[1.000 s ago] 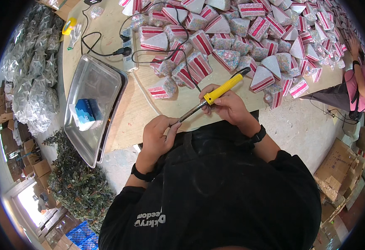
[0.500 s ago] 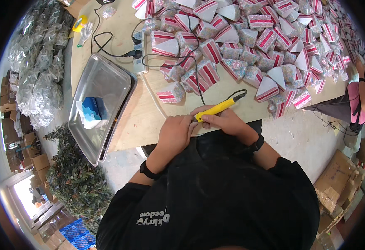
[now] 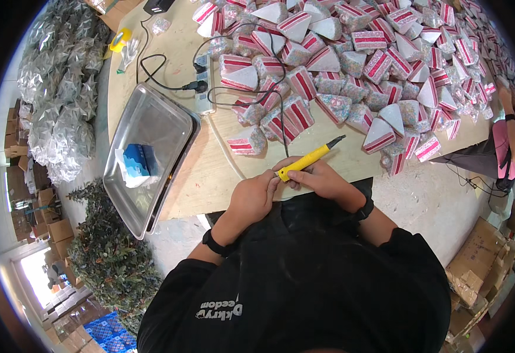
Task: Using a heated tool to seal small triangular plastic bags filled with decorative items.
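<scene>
A yellow-handled soldering iron [image 3: 306, 163] lies slanted in my right hand [image 3: 322, 176], its black end pointing up and right. My right thumb presses on top of the handle, with the fingers curled beneath. My left hand [image 3: 254, 195] is closed in a pinch at the lower left end of the iron, and what sits between its fingers is hidden. Both hands are at the near edge of the wooden table [image 3: 210, 182]. Just beyond them are foil-wrapped, wedge-shaped cake pieces [image 3: 288, 120] with pink and white layers. A black cord [image 3: 283, 126] runs down toward my hands.
To the left, a metal tray [image 3: 129, 207] holds a blue tissue box [image 3: 139, 163]. A white power strip [image 3: 205, 88] with plugs stands behind it. Yellow tape [image 3: 120, 40] lies far left. Artificial foliage [image 3: 107, 253] and cardboard boxes [image 3: 475, 259] stand around. Another person's arm [image 3: 510, 132] shows at right.
The view has shifted slightly, so the table sits lower and further right. The iron has tilted a little more upright in my right hand, and the cord loop by its black end no longer shows.
</scene>
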Demonstrator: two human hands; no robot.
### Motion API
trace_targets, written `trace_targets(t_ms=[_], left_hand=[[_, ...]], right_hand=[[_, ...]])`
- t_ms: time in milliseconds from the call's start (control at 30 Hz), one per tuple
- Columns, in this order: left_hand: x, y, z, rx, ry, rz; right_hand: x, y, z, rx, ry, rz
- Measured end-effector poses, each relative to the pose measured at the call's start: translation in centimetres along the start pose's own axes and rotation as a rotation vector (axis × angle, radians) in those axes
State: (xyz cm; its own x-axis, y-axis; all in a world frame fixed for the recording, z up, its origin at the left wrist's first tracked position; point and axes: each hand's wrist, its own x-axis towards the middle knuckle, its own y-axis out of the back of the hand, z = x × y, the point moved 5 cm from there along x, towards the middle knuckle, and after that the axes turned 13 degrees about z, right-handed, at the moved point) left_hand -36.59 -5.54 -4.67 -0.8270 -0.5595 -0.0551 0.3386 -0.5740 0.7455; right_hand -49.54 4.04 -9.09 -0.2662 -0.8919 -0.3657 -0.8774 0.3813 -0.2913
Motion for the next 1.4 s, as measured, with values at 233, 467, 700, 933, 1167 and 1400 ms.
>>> trace_targets(t_ms=[233, 467, 700, 933, 1167, 1400], left_hand=[[0.04, -0.03, -0.27, -0.004, -0.06, 0.006], [0.09, 0.04, -0.24, -0.013, -0.056, 0.001], [0.02, -0.22, -0.51, -0.011, -0.041, 0.0], [0.04, -0.12, -0.31, -0.017, -0.039, 0.002], [-0.02, -0.15, -0.3, -0.028, -0.03, 0.008], [-0.06, -0.16, -0.32, -0.032, -0.027, 0.013]], right_hand=[[-0.07, -0.25, -0.29, 0.024, 0.006, -0.046], [-0.05, -0.32, -0.17, -0.002, -0.008, -0.046], [-0.1, -0.29, -0.3, 0.003, 0.007, -0.039], [-0.04, -0.32, -0.13, 0.037, -0.013, -0.035], [-0.05, -0.29, -0.04, 0.033, 0.002, -0.01], [-0.07, -0.31, -0.29, 0.018, 0.015, -0.005]])
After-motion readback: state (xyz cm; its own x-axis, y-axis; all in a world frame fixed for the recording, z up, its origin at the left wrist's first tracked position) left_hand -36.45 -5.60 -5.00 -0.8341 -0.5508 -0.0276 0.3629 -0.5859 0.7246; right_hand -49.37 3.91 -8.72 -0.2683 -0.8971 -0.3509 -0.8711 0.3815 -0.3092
